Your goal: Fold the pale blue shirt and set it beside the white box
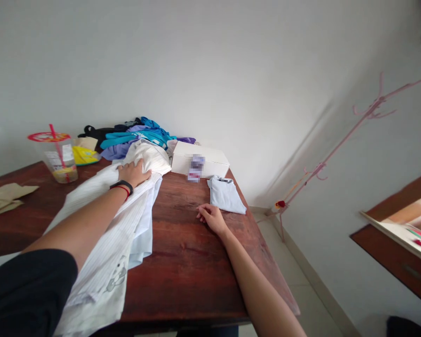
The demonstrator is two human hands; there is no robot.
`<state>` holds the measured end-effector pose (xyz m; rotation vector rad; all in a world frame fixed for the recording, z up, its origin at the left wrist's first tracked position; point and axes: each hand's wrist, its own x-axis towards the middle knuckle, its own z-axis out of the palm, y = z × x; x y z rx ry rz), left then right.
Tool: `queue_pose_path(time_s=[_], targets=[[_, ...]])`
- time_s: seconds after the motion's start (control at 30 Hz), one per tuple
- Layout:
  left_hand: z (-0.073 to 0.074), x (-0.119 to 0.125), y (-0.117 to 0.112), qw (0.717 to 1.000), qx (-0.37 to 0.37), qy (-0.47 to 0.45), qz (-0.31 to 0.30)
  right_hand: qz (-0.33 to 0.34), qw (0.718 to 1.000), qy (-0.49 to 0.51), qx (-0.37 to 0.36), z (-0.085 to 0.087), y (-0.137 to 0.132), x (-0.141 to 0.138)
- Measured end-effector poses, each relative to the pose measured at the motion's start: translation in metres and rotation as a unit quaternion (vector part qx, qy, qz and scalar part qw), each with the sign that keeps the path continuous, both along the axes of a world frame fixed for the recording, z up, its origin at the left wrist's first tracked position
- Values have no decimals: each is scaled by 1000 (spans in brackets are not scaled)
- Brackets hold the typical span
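My left hand [135,174] lies on a long white striped garment [101,229], its fingers spread over the cloth near the garment's far end. A small panda print [117,276] shows close to the garment's near edge. Under its right side, pale blue cloth [142,248] sticks out. My right hand [211,216] rests on the wooden table [189,271] with loosely curled fingers and nothing visible in it. Just beyond that hand is a folded light grey-blue shirt [227,194], apart from the fingers.
A white box [199,159] stands behind the folded shirt. Blue and purple clothes [136,138] are heaped by the wall. At left are a plastic cup [59,159] with a straw, a yellow packet [84,155] and brown paper [7,197]. A pink coat rack [347,135] leans right.
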<state>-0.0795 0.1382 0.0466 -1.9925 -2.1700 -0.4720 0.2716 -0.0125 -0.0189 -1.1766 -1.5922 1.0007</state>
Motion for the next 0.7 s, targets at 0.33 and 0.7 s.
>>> queue_pose_path(time_s=[0.33,0.7], targets=[[-2,-2,1,1000,1,-24,-8,4,1000,-2,-7,-2,0,1],[-6,-2,-7,996,59,-62,-32,-11,999,-38,-15,1,-6,-3]])
